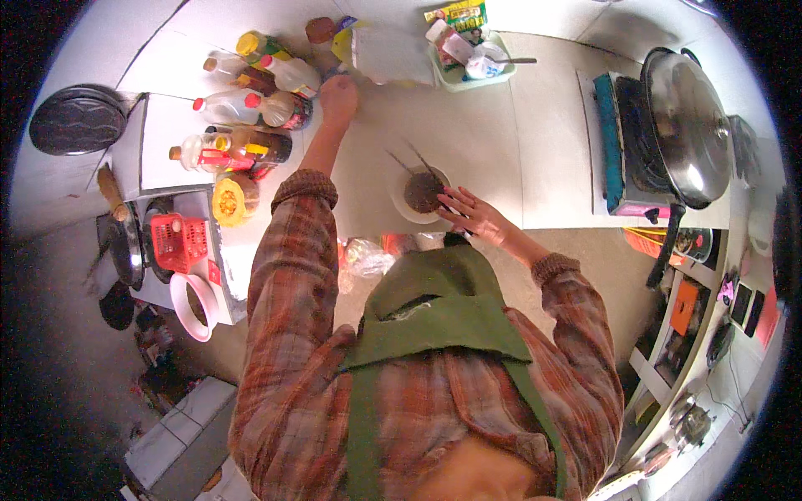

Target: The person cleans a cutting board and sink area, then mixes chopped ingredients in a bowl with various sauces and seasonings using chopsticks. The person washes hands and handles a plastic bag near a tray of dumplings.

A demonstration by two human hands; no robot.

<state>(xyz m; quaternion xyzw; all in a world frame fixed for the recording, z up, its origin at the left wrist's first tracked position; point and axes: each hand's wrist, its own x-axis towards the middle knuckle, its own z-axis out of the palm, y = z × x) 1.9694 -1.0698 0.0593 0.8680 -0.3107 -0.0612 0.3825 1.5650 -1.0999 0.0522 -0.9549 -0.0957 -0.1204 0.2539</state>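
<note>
A pale bowl (401, 204) holding a brown mixture (424, 191) stands on the counter in front of me. Two dark chopsticks (414, 164) lie across it, their far ends spread apart beyond the rim. My right hand (474, 216) is at the bowl's right edge, its fingers over the rim and the near part of the chopsticks. Stretched out to the far left, my left hand (339, 100) is blurred and has its fingers curled. It is beside a jar with a brown lid (321, 30); whether it grips anything is hidden.
Several bottles (276, 109) and a cut pumpkin (229, 201) line the left side. A green tray (479, 82) of packets is at the back. On the right, a gas stove (633, 144) stands beside a large lidded pan (689, 128). A red basket (180, 241) sits lower left.
</note>
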